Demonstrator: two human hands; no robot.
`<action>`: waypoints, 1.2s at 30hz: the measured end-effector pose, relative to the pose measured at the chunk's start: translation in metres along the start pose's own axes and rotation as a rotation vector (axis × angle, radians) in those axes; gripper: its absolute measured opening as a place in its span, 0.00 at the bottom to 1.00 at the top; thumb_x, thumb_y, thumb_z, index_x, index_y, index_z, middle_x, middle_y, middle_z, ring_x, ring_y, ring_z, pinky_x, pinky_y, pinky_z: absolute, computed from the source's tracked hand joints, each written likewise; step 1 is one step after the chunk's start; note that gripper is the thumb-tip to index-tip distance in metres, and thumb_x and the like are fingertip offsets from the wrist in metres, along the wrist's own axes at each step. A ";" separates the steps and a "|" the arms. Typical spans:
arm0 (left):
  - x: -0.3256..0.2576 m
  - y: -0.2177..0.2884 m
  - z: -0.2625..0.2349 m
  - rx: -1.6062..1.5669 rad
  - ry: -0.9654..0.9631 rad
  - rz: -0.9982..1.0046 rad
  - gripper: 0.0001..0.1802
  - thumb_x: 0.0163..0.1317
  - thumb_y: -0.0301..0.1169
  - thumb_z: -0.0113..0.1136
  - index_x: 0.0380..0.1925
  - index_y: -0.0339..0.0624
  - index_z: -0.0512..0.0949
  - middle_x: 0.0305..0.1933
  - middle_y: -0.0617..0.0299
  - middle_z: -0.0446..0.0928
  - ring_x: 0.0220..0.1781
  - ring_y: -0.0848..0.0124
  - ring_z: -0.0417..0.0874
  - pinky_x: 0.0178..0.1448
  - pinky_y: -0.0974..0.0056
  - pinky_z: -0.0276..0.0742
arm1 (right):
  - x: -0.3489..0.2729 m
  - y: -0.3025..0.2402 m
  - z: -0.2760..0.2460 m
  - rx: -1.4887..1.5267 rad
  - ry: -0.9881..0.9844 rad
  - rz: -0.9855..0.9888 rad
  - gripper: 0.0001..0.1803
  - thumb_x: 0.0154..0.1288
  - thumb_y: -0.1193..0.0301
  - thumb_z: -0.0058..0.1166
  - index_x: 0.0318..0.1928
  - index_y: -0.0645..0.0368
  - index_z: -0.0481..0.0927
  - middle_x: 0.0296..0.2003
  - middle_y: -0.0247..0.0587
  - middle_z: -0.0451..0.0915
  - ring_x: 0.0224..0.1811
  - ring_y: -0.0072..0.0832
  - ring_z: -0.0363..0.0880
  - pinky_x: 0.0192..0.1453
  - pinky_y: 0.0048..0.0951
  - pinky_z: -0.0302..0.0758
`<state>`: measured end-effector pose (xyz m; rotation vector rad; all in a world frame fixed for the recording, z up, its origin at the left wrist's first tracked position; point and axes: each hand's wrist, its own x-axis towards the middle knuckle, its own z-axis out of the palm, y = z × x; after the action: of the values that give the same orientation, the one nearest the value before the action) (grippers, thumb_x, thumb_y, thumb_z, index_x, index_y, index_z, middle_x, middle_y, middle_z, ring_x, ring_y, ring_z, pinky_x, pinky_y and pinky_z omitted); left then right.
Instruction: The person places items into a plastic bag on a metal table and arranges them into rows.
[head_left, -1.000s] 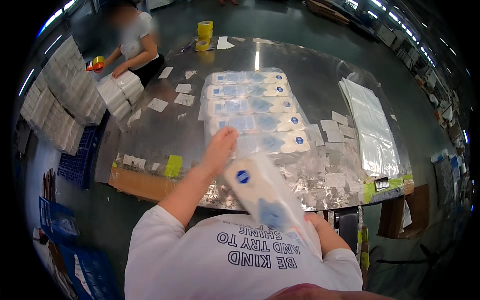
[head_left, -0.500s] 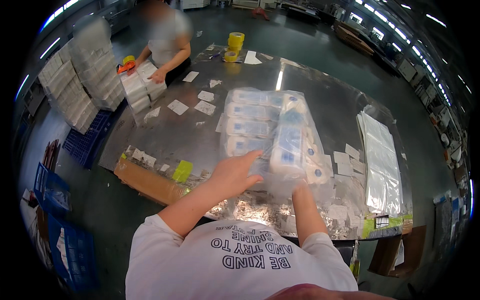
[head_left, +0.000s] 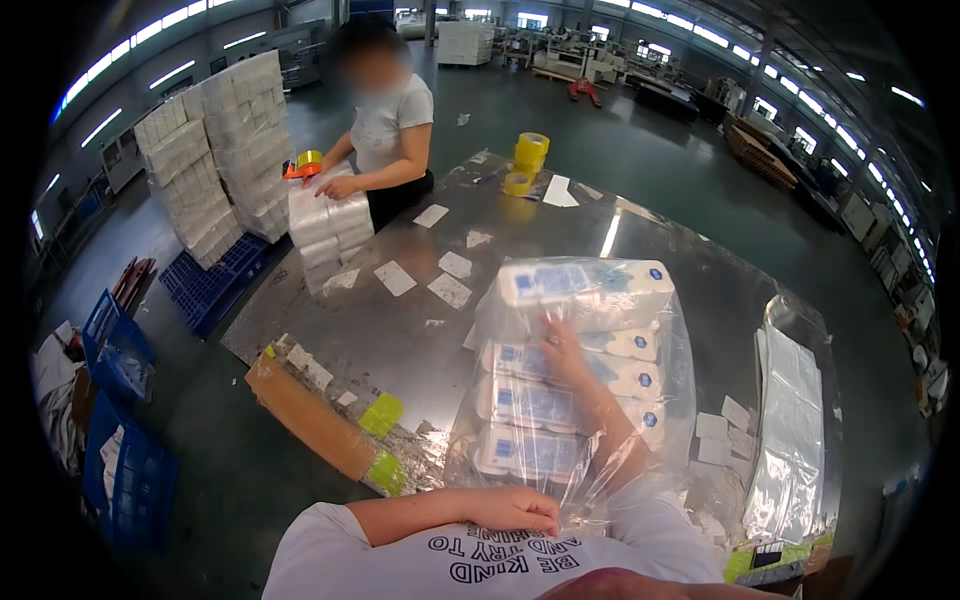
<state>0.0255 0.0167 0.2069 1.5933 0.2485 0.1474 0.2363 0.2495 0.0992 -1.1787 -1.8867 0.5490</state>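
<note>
A dark green-grey floor (head_left: 640,150) spreads through a large hall. Rows of bright strips (head_left: 122,48) run across the upper left, and bright panes (head_left: 712,37) line the upper right beneath a dark ceiling (head_left: 850,45). Machines (head_left: 590,65) stand at top centre. The dark, shiny worktop (head_left: 570,235) mirrors a streak of light (head_left: 612,232) right of centre.

Far beyond the right hand (head_left: 562,350), rows of ceiling lights (head_left: 710,37) glow white on both sides above a dim concrete floor (head_left: 240,400). Ahead of that hand, a narrow reflection glares off the metal tabletop (head_left: 360,330). The clear plastic bag (head_left: 680,330) around it throws thin glints and hazes its outline; plastic sheeting (head_left: 785,400) to its right shines too. Up and left, a co-worker's head (head_left: 375,70) is blurred. Straight edges bow outward toward black corners.
</note>
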 end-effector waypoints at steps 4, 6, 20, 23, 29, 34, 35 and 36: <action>0.017 -0.045 0.001 0.283 0.175 -0.201 0.15 0.69 0.43 0.49 0.43 0.46 0.78 0.39 0.55 0.82 0.41 0.61 0.82 0.46 0.58 0.76 | 0.026 0.013 -0.016 -0.608 -0.050 0.123 0.32 0.61 0.67 0.53 0.67 0.50 0.64 0.66 0.51 0.61 0.67 0.49 0.62 0.67 0.52 0.62; 0.023 -0.056 0.003 0.503 0.259 -0.394 0.15 0.69 0.44 0.47 0.42 0.48 0.78 0.38 0.52 0.82 0.41 0.55 0.82 0.46 0.55 0.76 | 0.028 0.048 -0.005 -0.638 -0.060 0.109 0.32 0.65 0.62 0.51 0.69 0.48 0.63 0.68 0.51 0.59 0.71 0.48 0.57 0.68 0.62 0.57; -0.004 -0.118 -0.005 0.829 0.576 -0.491 0.14 0.65 0.42 0.49 0.34 0.48 0.81 0.34 0.54 0.83 0.38 0.52 0.83 0.42 0.49 0.77 | -0.229 -0.011 -0.147 -0.741 0.159 0.323 0.28 0.66 0.65 0.52 0.65 0.61 0.67 0.60 0.51 0.71 0.58 0.47 0.72 0.62 0.41 0.68; -0.019 -0.112 -0.014 0.861 0.639 -0.513 0.14 0.64 0.42 0.50 0.34 0.47 0.81 0.35 0.53 0.83 0.38 0.52 0.83 0.42 0.48 0.77 | -0.300 0.022 -0.133 -0.279 0.376 0.578 0.31 0.68 0.66 0.51 0.68 0.63 0.62 0.56 0.49 0.75 0.53 0.40 0.76 0.58 0.36 0.72; -0.028 -0.080 -0.021 0.857 0.609 -0.400 0.15 0.65 0.44 0.51 0.35 0.47 0.81 0.33 0.53 0.82 0.37 0.51 0.82 0.42 0.49 0.76 | -0.291 0.030 -0.085 0.514 0.660 0.658 0.37 0.67 0.65 0.53 0.72 0.61 0.55 0.57 0.45 0.73 0.54 0.29 0.73 0.56 0.32 0.73; -0.019 -0.045 -0.022 0.877 0.626 -0.125 0.13 0.64 0.41 0.53 0.32 0.46 0.81 0.31 0.53 0.81 0.35 0.50 0.81 0.39 0.51 0.75 | -0.271 0.000 -0.067 -0.951 0.444 0.244 0.35 0.65 0.60 0.54 0.69 0.56 0.62 0.64 0.52 0.67 0.64 0.42 0.67 0.64 0.47 0.67; -0.015 -0.038 -0.027 0.887 0.650 -0.087 0.12 0.63 0.40 0.54 0.32 0.45 0.81 0.31 0.53 0.81 0.35 0.51 0.81 0.39 0.51 0.75 | -0.269 -0.003 -0.064 -0.933 0.405 0.349 0.34 0.65 0.59 0.53 0.69 0.55 0.63 0.66 0.52 0.65 0.66 0.44 0.65 0.65 0.49 0.64; -0.014 -0.035 -0.033 0.893 0.689 -0.064 0.12 0.63 0.40 0.54 0.32 0.44 0.80 0.31 0.53 0.81 0.35 0.51 0.81 0.39 0.52 0.75 | -0.248 -0.035 -0.060 -0.903 0.351 0.442 0.33 0.65 0.58 0.52 0.68 0.53 0.65 0.67 0.53 0.63 0.68 0.47 0.62 0.67 0.52 0.61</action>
<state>0.0010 0.0460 0.1739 2.3685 1.0051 0.6009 0.3223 0.0111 0.0554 -2.1313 -1.5723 -0.3467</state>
